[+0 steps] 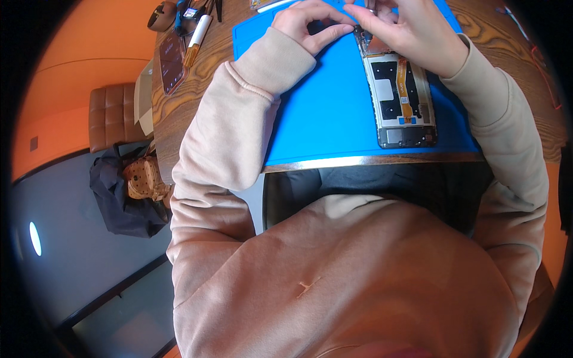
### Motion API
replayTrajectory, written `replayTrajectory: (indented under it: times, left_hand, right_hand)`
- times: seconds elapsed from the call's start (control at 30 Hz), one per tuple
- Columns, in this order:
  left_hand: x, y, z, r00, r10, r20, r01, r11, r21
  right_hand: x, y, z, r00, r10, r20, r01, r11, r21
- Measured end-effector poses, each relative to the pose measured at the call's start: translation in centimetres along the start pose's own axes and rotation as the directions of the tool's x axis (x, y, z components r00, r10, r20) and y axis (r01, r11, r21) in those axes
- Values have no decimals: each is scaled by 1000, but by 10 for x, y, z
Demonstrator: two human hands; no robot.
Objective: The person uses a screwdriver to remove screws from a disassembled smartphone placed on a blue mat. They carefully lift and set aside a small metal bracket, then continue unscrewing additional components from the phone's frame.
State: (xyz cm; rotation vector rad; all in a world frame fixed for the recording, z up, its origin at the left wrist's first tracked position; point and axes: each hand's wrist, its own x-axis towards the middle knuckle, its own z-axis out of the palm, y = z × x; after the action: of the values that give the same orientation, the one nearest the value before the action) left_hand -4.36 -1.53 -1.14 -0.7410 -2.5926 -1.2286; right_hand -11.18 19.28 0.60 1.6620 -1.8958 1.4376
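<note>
An opened smartphone [389,89] lies on a blue work mat [325,107], its inner parts bare. A yellow-orange flex cable [405,89] runs down its middle. At its upper left corner is my left hand [310,25], fingers curled and thumb tip against the phone's edge. Over the phone's upper end, my right hand [412,33] is closed in a pinch close to the left fingertips. A small metallic bit shows between its fingers, but what it is I cannot make out. My right hand covers part of the phone's top.
On the wooden table [170,113] to the left lie another phone [173,65], a brush [197,40] with a white handle, a roll of tape [162,16] and some tools. A brown padded chair [111,116] and a bag [143,177] on dark cloth stand beyond the table's left edge.
</note>
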Motion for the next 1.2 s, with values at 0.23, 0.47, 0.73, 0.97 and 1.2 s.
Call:
replayTrajectory:
  times: [0.23,0.47,0.73,0.97,1.2]
  left_hand:
    - [-3,4,7,966,-256,38,195,624,-756]
    - [-2,-1,0,1000,-18,5,18,999,-26]
    - [-1,-1,2,1000,3,-6,-3,993,-121]
    - [-1,-6,2,997,80,-7,-80,995,-66]
    - [2,-1,0,999,36,20,-35,999,-25]
  right_hand:
    - [-1,-4,2,999,42,-15,-42,998,47]
    - [-7,-6,-1,994,113,7,-113,992,50]
    - [-5,-10,-4,995,82,54,-82,997,1]
    - [1,-3,-2,991,-119,63,120,993,-20]
    - [-1,-5,-6,989,-120,92,114,991,67]
